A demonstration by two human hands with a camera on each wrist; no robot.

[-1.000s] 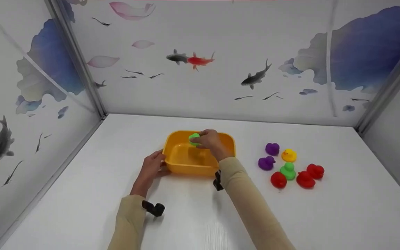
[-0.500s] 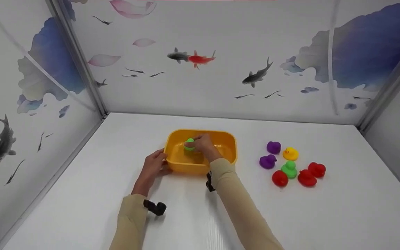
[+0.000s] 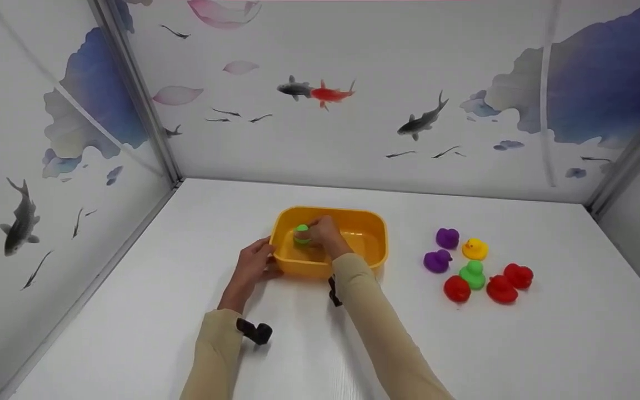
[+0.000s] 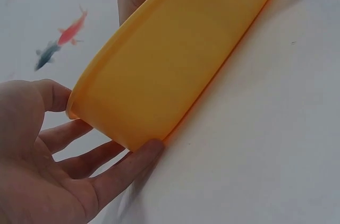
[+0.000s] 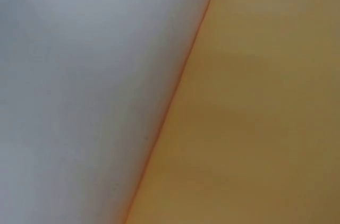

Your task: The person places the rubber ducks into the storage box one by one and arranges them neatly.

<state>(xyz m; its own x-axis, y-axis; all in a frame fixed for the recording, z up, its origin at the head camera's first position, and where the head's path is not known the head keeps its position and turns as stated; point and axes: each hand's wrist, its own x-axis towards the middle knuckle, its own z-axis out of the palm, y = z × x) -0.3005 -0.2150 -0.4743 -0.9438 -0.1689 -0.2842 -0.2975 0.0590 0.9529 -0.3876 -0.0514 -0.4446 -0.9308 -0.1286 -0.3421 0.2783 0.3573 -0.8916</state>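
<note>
My left hand (image 3: 251, 269) rests at the left end of a yellow plastic basin (image 3: 373, 253). In the left wrist view its thumb touches the rim and its spread, fairly straight fingers lie against the basin's end wall and lower corner. My right hand (image 3: 326, 233) reaches down inside the basin, near its left end, and pinches a green rubber duck (image 3: 301, 231). Part of that duck is hidden by the fingers. Only the basin's side wall (image 5: 255, 112) and the white tabletop (image 5: 79, 102) show in the right wrist view.
To the right of the basin lie several rubber ducks: two purple (image 3: 437, 261), a yellow one (image 3: 475, 249), a green one (image 3: 472, 275) and three red (image 3: 502, 289). White panels printed with fish (image 3: 424, 116) stand behind and at the sides of the table (image 3: 298, 328).
My right hand has moved left and down into the basin with the green rubber duck. The left hand stays at the basin's left end. The head view has shifted slightly.
</note>
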